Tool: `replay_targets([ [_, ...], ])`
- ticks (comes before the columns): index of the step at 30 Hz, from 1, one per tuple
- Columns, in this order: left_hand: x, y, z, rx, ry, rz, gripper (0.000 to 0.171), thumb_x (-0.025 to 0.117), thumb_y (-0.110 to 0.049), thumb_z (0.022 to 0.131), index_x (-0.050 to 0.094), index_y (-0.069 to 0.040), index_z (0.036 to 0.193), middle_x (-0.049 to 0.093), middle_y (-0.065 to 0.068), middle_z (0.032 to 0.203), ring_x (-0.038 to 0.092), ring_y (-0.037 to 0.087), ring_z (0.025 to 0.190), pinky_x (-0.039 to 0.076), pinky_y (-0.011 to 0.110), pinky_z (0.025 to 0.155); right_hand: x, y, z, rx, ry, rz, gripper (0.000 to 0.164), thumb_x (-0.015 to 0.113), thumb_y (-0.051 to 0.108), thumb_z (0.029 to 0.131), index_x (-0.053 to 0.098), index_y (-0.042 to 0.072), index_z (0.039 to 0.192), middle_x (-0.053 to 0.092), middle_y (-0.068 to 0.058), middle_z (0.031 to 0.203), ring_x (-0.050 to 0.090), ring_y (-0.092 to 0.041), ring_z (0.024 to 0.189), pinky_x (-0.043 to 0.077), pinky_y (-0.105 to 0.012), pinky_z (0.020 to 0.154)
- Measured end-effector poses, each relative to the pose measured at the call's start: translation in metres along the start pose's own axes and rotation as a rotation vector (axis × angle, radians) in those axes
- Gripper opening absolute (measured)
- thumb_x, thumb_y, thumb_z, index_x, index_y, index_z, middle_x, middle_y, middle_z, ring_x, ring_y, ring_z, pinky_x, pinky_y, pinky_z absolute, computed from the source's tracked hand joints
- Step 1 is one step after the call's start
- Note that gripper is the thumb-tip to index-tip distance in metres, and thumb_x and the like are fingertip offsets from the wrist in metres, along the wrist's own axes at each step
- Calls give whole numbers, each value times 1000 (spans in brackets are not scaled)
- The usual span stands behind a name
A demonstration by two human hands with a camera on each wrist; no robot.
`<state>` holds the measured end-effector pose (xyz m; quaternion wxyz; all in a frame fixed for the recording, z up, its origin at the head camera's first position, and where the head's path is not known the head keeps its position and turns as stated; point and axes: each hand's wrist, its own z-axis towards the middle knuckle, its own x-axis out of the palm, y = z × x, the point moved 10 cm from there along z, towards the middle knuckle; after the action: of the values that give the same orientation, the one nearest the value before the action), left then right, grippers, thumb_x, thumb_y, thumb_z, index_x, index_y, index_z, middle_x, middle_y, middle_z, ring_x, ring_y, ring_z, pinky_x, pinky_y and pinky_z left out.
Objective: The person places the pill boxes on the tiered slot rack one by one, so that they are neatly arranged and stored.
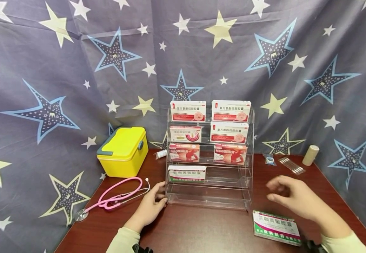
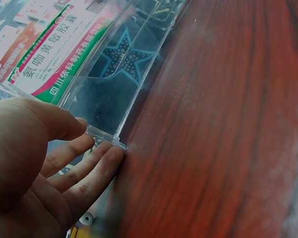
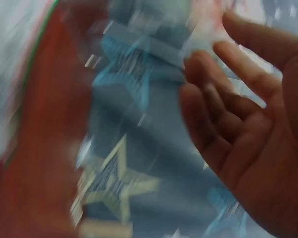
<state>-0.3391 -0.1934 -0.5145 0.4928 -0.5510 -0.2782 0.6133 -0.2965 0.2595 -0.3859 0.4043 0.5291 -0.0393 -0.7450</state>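
A clear acrylic display rack (image 1: 225, 200) stands mid-table with several medicine boxes on its tiers. My left hand (image 1: 151, 205) pinches the rack's lower left front corner between thumb and fingers, as the left wrist view shows close up. On the rack's second tier from the bottom, a green-and-white capsule box (image 1: 187, 173) leans at the left. My right hand (image 1: 291, 195) hovers right of the rack, fingers loosely bent and holding nothing; it is blurred in the right wrist view. Below it, a similar green-and-white capsule box (image 1: 277, 227) lies flat on the table.
Left of the rack sit a yellow lidded box (image 1: 121, 154) and a pink stethoscope (image 1: 107, 203). A small wrapped roll (image 1: 161, 154) lies behind them. At the back right are a tape roll (image 1: 269, 160), a pack of swabs (image 1: 291, 165) and a beige bandage roll (image 1: 310, 155). A starry curtain (image 1: 189, 52) hangs behind.
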Motion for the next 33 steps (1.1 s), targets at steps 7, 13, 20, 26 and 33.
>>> replay_targets([
  [7,-1,-2,0,35,-8,-30,59,66,11,96,52,-11,149,63,26,128,70,37,106,62,32,77,16,-86,-69,181,283,201,47,85,16,89,63,-1,127,71,-10,110,66,-12,88,56,-28,71],
  [13,-1,-4,-1,26,-13,-52,58,67,12,95,52,-8,148,64,25,126,70,37,105,63,35,76,26,-113,-93,224,377,368,51,79,9,93,56,-12,133,69,-20,118,66,-16,91,56,-27,74],
  [20,-1,-5,-1,24,-6,-85,58,66,12,95,52,-8,148,63,26,128,69,39,106,63,37,77,36,-109,-97,149,389,420,48,81,5,90,59,-11,129,69,-10,117,64,-20,89,55,-28,73],
  [26,-1,-3,-1,22,-5,-67,58,66,12,96,52,-8,148,63,25,127,69,37,106,63,35,77,39,-108,-97,111,363,355,46,85,3,86,63,-8,125,69,-3,113,61,-15,84,52,-27,68],
  [33,0,-3,0,30,-5,-63,58,65,13,96,51,-7,148,63,25,129,69,39,106,63,36,77,39,-105,-95,56,343,311,42,86,3,84,68,-3,121,64,1,101,58,-14,78,50,-28,63],
])
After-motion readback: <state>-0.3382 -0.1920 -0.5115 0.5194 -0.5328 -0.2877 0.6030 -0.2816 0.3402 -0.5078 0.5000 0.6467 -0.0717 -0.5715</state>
